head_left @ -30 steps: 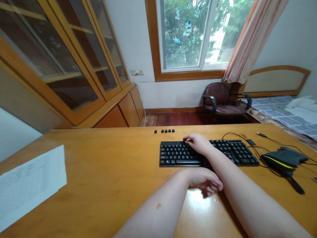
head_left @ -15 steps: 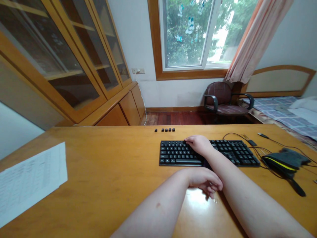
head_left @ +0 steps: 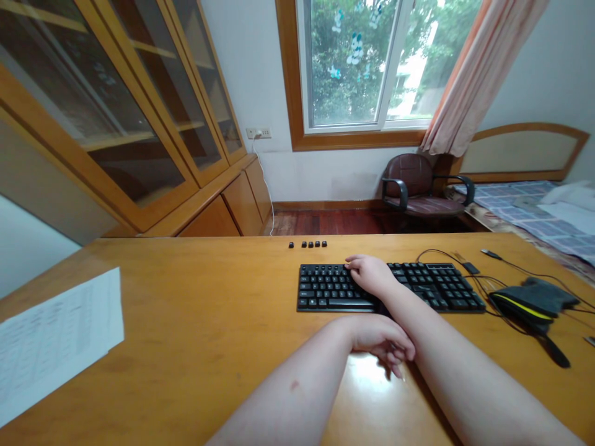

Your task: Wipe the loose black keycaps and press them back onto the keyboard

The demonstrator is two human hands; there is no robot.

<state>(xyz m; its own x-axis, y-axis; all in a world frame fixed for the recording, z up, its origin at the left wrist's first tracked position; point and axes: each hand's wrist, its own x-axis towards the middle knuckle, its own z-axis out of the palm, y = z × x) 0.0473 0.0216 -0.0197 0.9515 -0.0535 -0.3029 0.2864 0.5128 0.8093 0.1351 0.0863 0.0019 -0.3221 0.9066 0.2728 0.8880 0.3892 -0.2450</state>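
Note:
A black keyboard (head_left: 418,286) lies on the wooden desk (head_left: 195,322), right of the middle. My right hand (head_left: 369,274) rests on the keyboard's upper middle rows, its fingers bent and pinched together at a key in the top row. What the fingertips grip is too small to name. My left hand (head_left: 383,339) lies on the desk just in front of the keyboard, against my right forearm. Its fingers are loosely bent and apart, with nothing in them. Several loose black keycaps (head_left: 310,244) sit in a row behind the keyboard.
A printed sheet of paper (head_left: 51,341) lies at the desk's left edge. Black cables (head_left: 483,279) and a black pouch with a yellow stripe (head_left: 532,300) lie right of the keyboard. Glass-door cabinets, a window, a brown armchair (head_left: 416,186) and a bed stand beyond.
My right hand has slid slightly toward me and to the left on the top rows. The left hand's fingers have loosened a little. The view has shifted slightly.

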